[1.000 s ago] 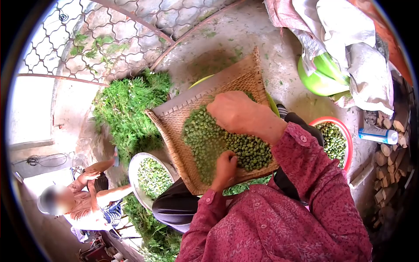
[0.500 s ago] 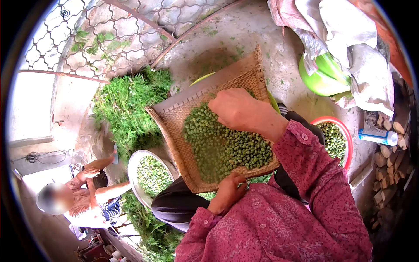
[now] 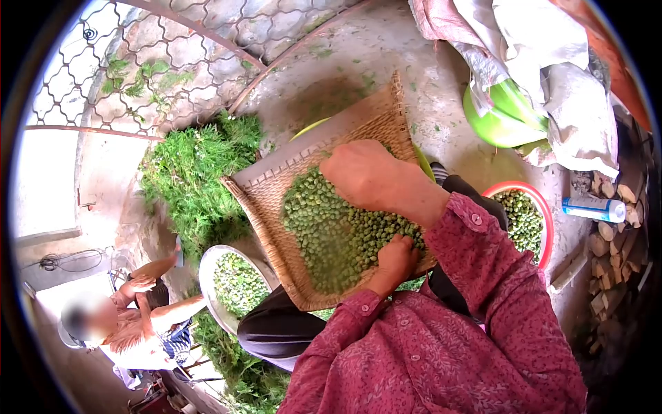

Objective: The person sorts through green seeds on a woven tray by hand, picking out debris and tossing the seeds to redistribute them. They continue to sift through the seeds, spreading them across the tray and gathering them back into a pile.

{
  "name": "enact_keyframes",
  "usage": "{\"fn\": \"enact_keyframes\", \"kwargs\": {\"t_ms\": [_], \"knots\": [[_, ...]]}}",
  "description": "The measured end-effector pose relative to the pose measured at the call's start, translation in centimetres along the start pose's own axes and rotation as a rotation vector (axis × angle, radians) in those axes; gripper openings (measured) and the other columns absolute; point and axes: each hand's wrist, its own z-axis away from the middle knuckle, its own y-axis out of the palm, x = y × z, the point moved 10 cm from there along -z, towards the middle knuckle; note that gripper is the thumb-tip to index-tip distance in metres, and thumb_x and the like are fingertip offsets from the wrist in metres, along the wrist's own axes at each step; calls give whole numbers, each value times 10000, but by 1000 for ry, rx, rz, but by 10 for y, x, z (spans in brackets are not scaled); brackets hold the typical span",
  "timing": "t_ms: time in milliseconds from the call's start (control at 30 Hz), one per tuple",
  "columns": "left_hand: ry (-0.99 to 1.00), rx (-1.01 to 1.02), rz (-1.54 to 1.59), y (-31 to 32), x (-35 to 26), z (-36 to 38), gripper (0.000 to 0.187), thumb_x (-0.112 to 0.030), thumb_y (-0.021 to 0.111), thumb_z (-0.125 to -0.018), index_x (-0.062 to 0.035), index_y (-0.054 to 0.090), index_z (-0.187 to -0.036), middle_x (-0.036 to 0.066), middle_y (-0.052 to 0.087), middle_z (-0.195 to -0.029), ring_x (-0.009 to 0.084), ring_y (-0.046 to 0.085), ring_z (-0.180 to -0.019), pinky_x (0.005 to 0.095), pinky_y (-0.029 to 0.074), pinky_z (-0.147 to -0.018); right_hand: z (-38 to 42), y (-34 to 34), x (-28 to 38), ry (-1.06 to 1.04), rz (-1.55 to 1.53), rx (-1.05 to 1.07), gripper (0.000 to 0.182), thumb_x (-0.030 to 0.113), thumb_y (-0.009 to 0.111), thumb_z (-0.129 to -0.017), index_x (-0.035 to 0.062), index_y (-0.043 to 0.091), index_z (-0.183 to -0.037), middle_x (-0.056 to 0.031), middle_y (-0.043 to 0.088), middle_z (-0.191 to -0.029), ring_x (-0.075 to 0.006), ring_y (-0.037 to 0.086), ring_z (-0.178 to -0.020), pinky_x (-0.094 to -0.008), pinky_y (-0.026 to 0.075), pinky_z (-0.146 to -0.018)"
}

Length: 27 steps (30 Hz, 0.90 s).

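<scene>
A woven basket tray with a flat smooth back edge rests tilted over my lap, with many small green round pods or berries in it. My right hand is closed above the upper part of the pile, its fingertips hidden underneath. Down at the near right side of the pile, my left hand is closed among the berries. What either hand holds is hidden.
Green leafy stalks lie left of the tray. A metal bowl of greens and a red-rimmed basin flank my knees. A seated person is at the left; a bottle and firewood are right.
My left hand has moved up and right from the tray's near edge into the berries. My right hand stays over the pile. The whole view has shifted slightly.
</scene>
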Motion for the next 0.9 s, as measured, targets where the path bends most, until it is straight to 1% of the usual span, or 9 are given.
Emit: {"fn": "enact_keyframes", "kwargs": {"t_ms": [167,300,333,400,500,567,667,767,900], "knots": [[-16,9,-49,6,8,-1,103,-149,523,-736,-49,551,-733,170,557,-781,344,579,-670,459,463,-582,0,0,0,15,12,5,79,71,520,-684,20,578,-695,-180,586,-707,-350,590,-725,-445,462,-655],[-61,-56,253,0,34,4,80,-110,527,-744,-31,538,-731,182,568,-751,355,568,-643,444,452,-579,1,-2,3,-6,-2,3,81,72,514,-691,18,571,-712,-177,581,-712,-349,585,-729,-446,458,-655],[-94,-71,280,-3,42,9,80,-105,537,-746,-25,539,-740,181,572,-744,356,567,-638,435,451,-580,2,-3,3,-9,-3,-4,79,75,516,-693,19,568,-714,-174,580,-711,-348,584,-727,-447,457,-656],[-158,-101,339,-43,37,19,83,-94,556,-749,-12,542,-758,181,581,-730,358,565,-629,416,450,-581,3,-4,3,-15,-2,-17,76,79,518,-697,21,563,-717,-168,578,-708,-346,582,-723,-447,456,-658],[-389,-125,553,-53,87,35,114,-108,583,-758,-14,584,-822,185,594,-710,344,581,-652,385,464,-599,2,0,0,-8,-7,-14,71,84,521,-701,23,555,-717,-158,575,-702,-344,580,-716,-447,454,-661],[-419,-281,329,-96,108,37,107,-108,587,-747,-25,604,-811,178,604,-719,341,586,-659,389,469,-611,4,-2,1,-16,-15,-28,74,87,521,-702,25,560,-717,-160,580,-710,-343,582,-723,-445,456,-663],[-306,-348,125,-114,146,26,98,-113,570,-748,-46,626,-794,160,611,-766,341,585,-685,405,469,-623,3,0,2,3,7,13,78,90,522,-705,28,567,-717,-164,587,-725,-343,586,-737,-441,459,-666],[-200,-323,-148,-114,146,14,94,-149,626,-730,-73,634,-785,115,588,-763,263,586,-693,380,463,-596,0,4,0,36,29,60,80,93,525,-707,30,573,-718,-169,591,-734,-342,589,-752,-437,462,-672],[-292,-172,-266,-89,155,-2,141,-245,606,-743,-128,660,-797,121,582,-791,301,582,-754,420,467,-628,-2,0,0,49,70,50,134,69,522,-686,31,648,-714,-153,630,-769,-300,630,-748,-386,509,-640]]}}
